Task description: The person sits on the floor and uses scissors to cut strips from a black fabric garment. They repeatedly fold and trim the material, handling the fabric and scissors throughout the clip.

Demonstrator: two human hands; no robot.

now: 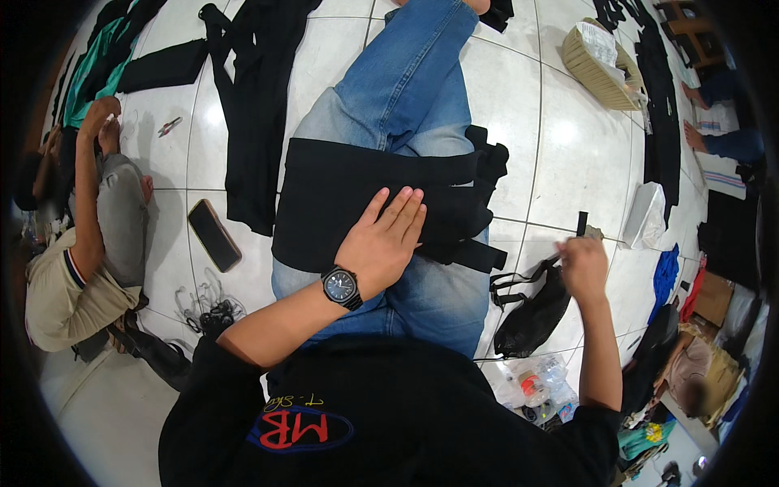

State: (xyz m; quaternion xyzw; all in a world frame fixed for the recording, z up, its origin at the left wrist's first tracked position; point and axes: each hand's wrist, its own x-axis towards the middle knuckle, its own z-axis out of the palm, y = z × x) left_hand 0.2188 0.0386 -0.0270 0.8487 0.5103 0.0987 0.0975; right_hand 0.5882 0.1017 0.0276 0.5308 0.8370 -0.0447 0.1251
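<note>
Floor (556, 154): white tile, running out under everything to the edges of view.
Jeans-clad legs (410, 73): the wearer's own, blue, outstretched and overlapping toward the floor's far edge; the lap serves as work surface.
Co-worker (69, 284): seated along the floor's left edge, beige top, grey trousers.
Long black garment (261, 122): laid on the floor left of the legs, its upper part reaching the far edge.
Folded black cloth (320, 191): lies across the lap, overhanging its left edge; layered ends and strips project past the lap's right edge.
Basket (600, 85): pale, toward the floor's far right corner, white paper inside.
Bag (534, 312): black, with straps, on the floor just beside the lap's right edge.
Left hand (389, 234): palm down, fingers extended together, pressed flat on the cloth without gripping it.
Right hand (583, 264): raised near the bag, fingers curled and blurred; whether it grasps anything cannot be told.
Phone (215, 235): dark screen, on the floor beyond the lap's left edge.
Wristwatch (341, 286): black, on the left wrist.
Tag (462, 185): whitish, near the cloth's right edge.
</note>
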